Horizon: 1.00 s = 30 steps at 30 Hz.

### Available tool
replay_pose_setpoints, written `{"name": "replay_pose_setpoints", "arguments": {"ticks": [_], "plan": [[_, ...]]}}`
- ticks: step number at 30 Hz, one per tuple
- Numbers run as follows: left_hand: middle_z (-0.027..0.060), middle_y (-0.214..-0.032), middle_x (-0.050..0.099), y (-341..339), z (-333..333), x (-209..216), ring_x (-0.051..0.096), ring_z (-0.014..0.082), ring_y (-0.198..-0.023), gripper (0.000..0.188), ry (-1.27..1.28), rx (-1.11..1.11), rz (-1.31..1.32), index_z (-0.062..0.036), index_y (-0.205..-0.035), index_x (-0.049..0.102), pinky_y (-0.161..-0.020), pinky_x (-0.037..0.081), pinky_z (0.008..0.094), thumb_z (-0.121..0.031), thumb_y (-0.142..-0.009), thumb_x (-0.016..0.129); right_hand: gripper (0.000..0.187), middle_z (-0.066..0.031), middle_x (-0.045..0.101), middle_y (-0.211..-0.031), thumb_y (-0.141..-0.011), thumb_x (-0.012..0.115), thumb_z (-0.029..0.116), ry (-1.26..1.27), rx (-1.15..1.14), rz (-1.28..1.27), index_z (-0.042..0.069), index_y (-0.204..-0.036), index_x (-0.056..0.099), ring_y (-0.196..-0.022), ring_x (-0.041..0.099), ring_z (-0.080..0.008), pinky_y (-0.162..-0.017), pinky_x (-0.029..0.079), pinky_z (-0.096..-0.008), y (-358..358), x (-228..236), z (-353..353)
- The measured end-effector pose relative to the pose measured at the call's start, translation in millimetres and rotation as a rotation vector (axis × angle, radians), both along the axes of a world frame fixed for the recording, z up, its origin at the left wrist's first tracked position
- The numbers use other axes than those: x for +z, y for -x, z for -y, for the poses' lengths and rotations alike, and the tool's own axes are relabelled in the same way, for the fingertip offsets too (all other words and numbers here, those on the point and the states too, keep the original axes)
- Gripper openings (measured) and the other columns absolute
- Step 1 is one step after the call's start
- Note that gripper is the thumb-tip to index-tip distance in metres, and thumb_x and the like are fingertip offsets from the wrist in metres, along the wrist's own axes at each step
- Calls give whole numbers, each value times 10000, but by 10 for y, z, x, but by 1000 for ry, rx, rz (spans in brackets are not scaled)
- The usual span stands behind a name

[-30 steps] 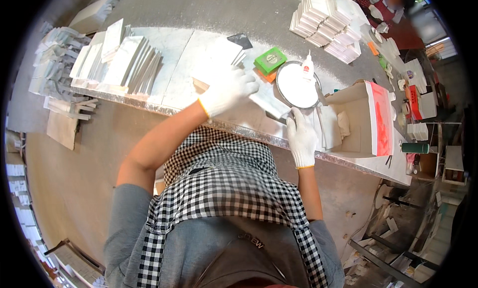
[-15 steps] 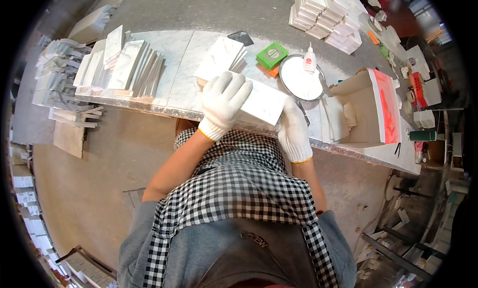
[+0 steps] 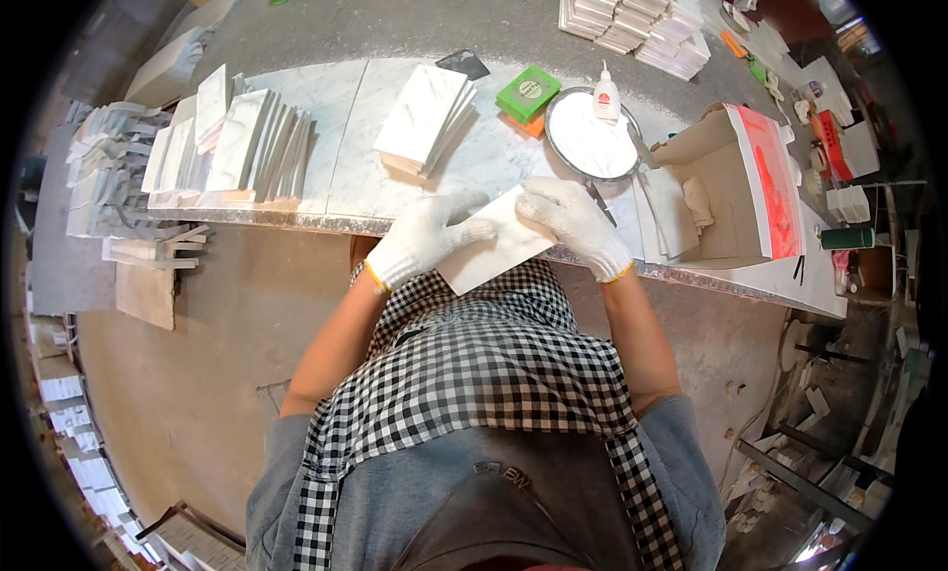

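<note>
Between my two gloved hands a white rectangular marble tile (image 3: 504, 243) is held at the near edge of the bench, tilted, over my checked apron. My left hand (image 3: 425, 237) is closed on its left edge, with the thumb lying across the face. On the upper right part of the tile my right hand (image 3: 578, 223) has its fingers over the face; its thumb is hidden. Beyond my left hand stands a leaning stack of similar tiles (image 3: 425, 112). A round pan of white paste (image 3: 592, 141) lies past my right hand, with a white squeeze bottle (image 3: 606, 97) on it.
A green box (image 3: 529, 94) sits left of the pan, beside a dark flat piece (image 3: 463, 64). To the right is an open cardboard box (image 3: 726, 210) with white pieces by it. More tile stacks stand at left (image 3: 242, 141) and far right (image 3: 632, 18).
Both hands have brought the tile nearer my body, away from the stack, and turned it. My left hand has shifted to its left edge, my right hand onto its upper right part.
</note>
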<state>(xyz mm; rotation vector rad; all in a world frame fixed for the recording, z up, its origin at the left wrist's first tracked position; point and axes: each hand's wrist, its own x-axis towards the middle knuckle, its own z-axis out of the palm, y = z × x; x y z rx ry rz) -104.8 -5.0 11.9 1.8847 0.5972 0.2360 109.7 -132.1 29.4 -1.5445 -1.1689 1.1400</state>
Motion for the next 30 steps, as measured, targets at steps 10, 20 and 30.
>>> {"name": "replay_pose_setpoints", "arguments": {"ticks": [10, 20, 30], "plan": [[17, -848, 686, 108, 70, -38, 598, 80, -751, 267, 369, 206, 34, 13, -1006, 734, -682, 504, 257, -248, -952, 718, 330, -50, 644, -869, -950, 635, 295, 15, 132, 151, -23, -1022, 690, -817, 561, -135, -765, 462, -315, -57, 137, -144], [65, -899, 708, 112, 142, -95, 647, 112, -770, 319, 562, 395, 151, 71, -1073, 705, -686, 537, 261, -231, -973, 693, 527, -110, 691, -1158, -869, 755, 236, -38, -27, -175, -29, -1306, 627, -1053, 627, -173, -946, 499, -320, 87, -261, -68], [113, -966, 725, 165, 32, -24, 677, 153, -810, 359, 629, 696, 283, 98, -1138, 671, -710, 572, 302, -233, -1000, 665, 467, -122, 738, -1093, -950, 682, 356, -151, -346, 334, 20, -1272, 643, -979, 685, -291, -891, 528, -402, 81, -524, -327]]}}
